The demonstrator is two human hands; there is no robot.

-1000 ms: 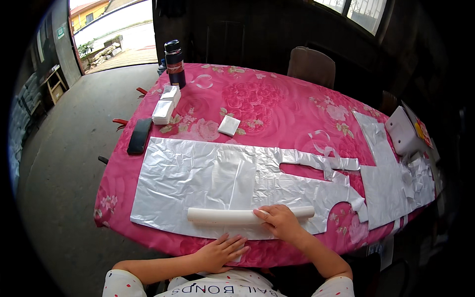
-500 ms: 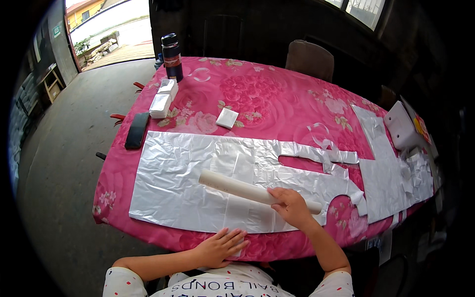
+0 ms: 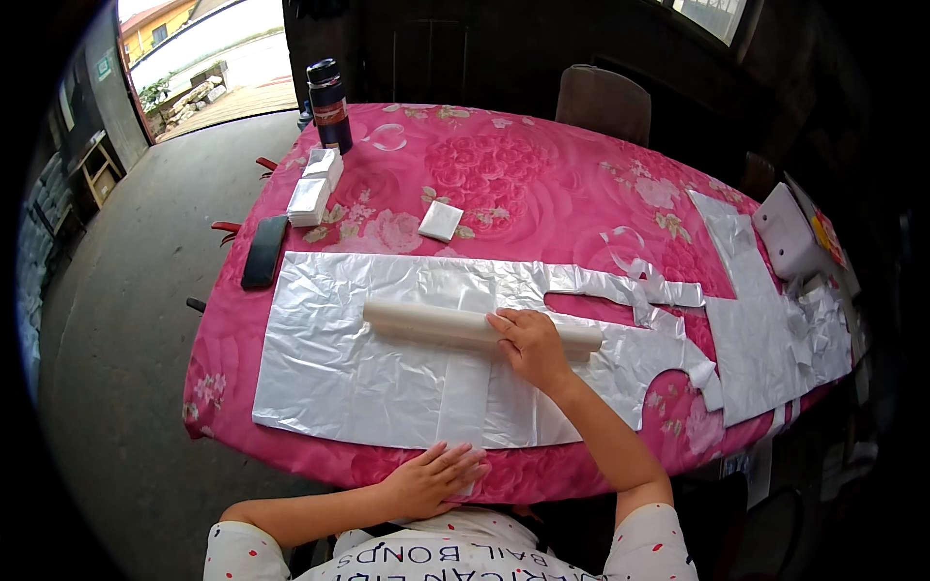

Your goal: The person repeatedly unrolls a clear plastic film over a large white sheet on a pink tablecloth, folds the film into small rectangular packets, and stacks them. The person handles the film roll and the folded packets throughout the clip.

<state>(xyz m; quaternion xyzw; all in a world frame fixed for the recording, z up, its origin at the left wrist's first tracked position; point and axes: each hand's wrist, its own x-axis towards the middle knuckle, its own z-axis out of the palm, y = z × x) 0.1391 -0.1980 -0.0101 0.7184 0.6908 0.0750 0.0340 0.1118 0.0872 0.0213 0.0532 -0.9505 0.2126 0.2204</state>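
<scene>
A long white tube [image 3: 426, 327] lies nearly crosswise over a spread-out sheet of shiny white plastic film [image 3: 320, 363], which looks like a flattened handled bag. My right hand [image 3: 531, 347] grips the tube right of its middle, fingers over the top. At the table's near edge my left hand [image 3: 436, 476] lies flat with fingers extended, just in front of the film's near border. A bit of white plastic shows under its fingertips. A narrower, folded-looking white strip [image 3: 463, 402] runs across the film from the tube toward that hand.
The table has a pink flowered cloth [image 3: 542, 218]. Small folded white packets [image 3: 308, 200] are stacked at the left, near a dark phone [image 3: 264, 252] and a dark bottle [image 3: 329, 108]. One packet [image 3: 441, 221] lies apart. More plastic film [image 3: 756, 349] and a white box [image 3: 790, 232] are at right.
My right hand has moved the tube away from me and slightly left, and it now lies more level across the film. My left hand stays about where it was. The view shifted slightly.
</scene>
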